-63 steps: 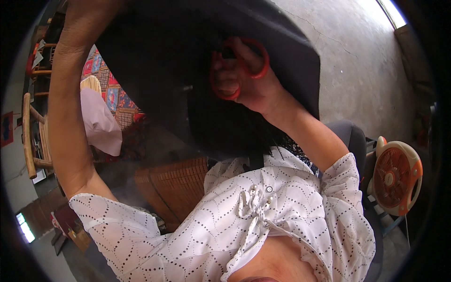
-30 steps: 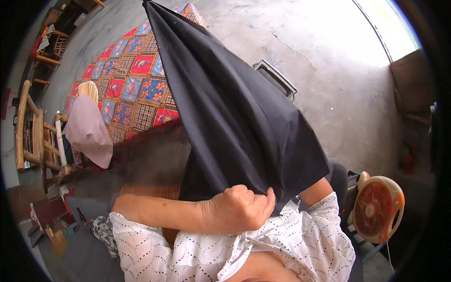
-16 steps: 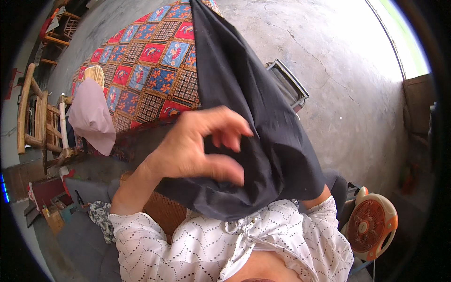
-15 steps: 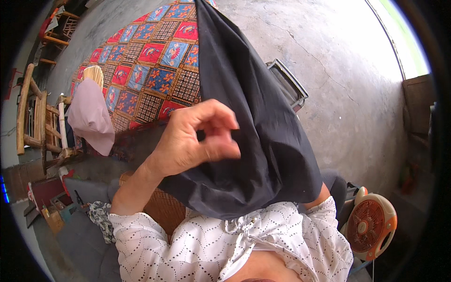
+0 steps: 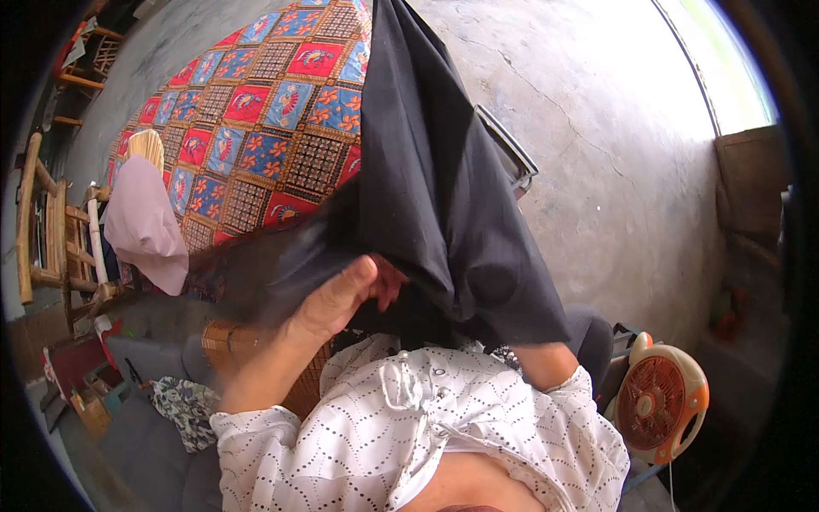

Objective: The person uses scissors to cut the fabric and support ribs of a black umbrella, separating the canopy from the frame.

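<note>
A large black cloth (image 5: 426,171) hangs in long folds in front of me, running from the top of the view down to my lap. My left hand (image 5: 345,294) is at its lower left edge, palm turned inward, thumb up and fingers curved apart from it. The fingertips are partly shaded by the cloth, and the fabric left of the wrist is blurred. No grip on the fabric shows. My right forearm (image 5: 546,363) goes under the cloth's lower right side; the fabric hides my right hand and whatever it holds.
Beyond the cloth lies a red, blue and brown patterned fabric (image 5: 256,111). Left of it are a bamboo chair (image 5: 55,222) and a pale pink cloth (image 5: 145,222). An orange and white fan (image 5: 657,401) stands at my right. A metal-framed object (image 5: 508,149) sits on the concrete floor (image 5: 597,102).
My left hand has dropped from in front of the black cloth to its lower left edge. The cloth's lower hem has lifted off my shirt, and the view has shifted slightly.
</note>
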A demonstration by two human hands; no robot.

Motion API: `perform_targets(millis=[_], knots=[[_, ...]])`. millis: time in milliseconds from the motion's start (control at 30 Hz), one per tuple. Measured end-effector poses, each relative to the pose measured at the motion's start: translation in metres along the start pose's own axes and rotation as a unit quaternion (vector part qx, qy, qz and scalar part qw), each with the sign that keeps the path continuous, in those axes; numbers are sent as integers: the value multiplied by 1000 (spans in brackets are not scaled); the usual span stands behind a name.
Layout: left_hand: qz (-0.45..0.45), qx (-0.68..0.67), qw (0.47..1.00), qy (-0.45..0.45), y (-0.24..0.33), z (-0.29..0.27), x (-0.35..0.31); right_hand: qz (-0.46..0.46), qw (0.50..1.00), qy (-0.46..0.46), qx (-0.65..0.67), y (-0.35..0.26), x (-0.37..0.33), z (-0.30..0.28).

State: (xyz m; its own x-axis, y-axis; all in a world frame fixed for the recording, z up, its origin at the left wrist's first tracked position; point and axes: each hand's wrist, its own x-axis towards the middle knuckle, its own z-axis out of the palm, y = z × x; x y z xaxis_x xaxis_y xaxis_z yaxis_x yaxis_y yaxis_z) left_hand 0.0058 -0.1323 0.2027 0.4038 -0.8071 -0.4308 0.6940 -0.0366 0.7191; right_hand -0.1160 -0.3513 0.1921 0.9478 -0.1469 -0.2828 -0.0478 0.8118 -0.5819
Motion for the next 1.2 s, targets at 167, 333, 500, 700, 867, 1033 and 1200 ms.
perform_targets(millis=[167, 333, 500, 700, 867, 1033, 1200], knots=[[84, -119, 953, 265, 46, 88, 51, -11, 1000, -4, -29, 21, 2, 8], [47, -209, 954, 208, 58, 84, 89, -25, 999, 3, -35, 23, 1, 9], [69, -274, 926, 249, 53, 49, 99, -46, 998, 33, -14, 4, -7, -10], [88, -364, 900, 224, 41, 47, 99, -63, 996, 70, -7, -2, -12, -30], [158, -357, 909, 146, 45, 70, 87, -64, 995, 79, -13, 1, -10, -34], [159, -314, 917, 190, 55, 83, 91, -62, 995, 81, -18, 1, -9, -37], [133, -300, 922, 205, 57, 81, 98, -59, 995, 84, -20, 0, -8, -40]])
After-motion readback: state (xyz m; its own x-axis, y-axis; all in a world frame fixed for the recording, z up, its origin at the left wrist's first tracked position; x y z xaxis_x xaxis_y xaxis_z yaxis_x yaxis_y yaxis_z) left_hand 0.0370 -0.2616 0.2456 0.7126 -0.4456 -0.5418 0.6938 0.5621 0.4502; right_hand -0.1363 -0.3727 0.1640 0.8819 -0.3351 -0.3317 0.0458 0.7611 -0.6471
